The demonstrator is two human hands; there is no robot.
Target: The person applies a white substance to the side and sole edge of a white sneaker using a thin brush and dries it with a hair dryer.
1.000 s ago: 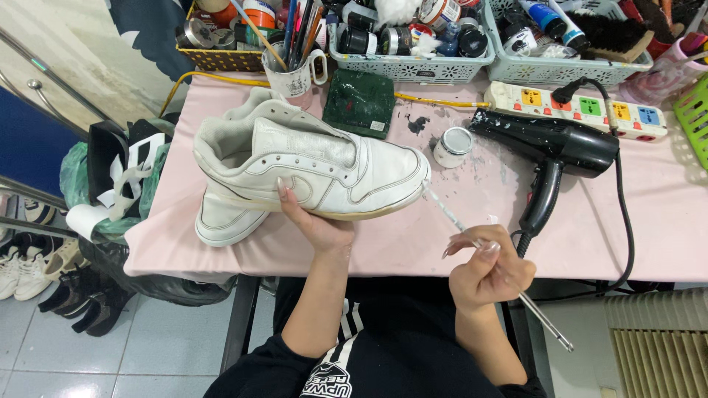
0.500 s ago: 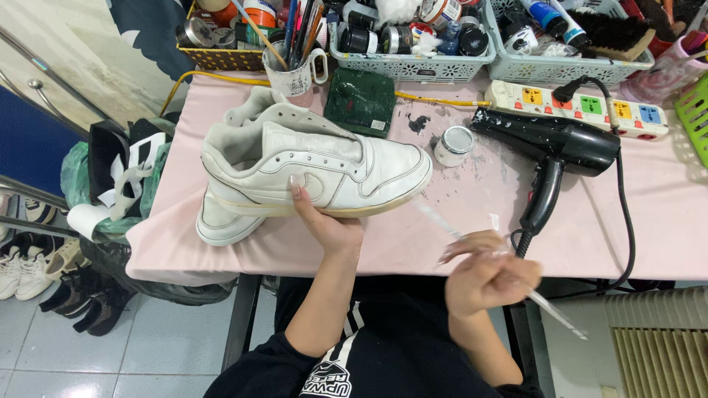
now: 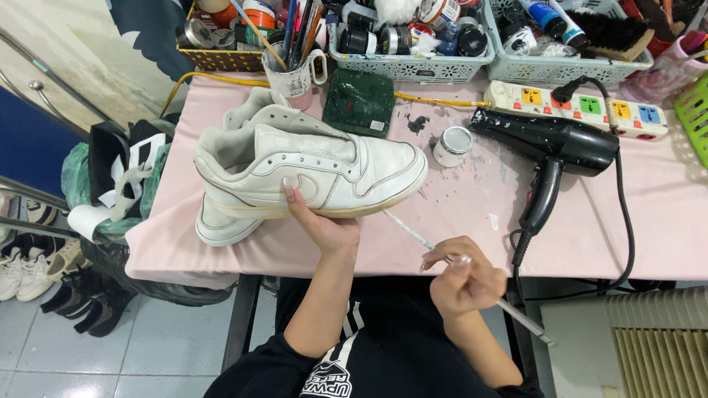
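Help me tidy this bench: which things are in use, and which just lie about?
In use: white sneaker in left hand; thin brush in right hand.
Lying about: hair dryer, small open jar, power strip, second sneaker.

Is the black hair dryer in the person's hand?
No, the hair dryer lies on the pink table; the right hand holds a thin brush.

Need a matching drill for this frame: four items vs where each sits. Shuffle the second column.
1. sneaker
2. brush
3. hair dryer
4. paint jar

a. lying on the table, right of the jar
b. held by the left hand
c. open, between shoe toe and dryer
d. held by the right hand

Pairs: 1-b, 2-d, 3-a, 4-c
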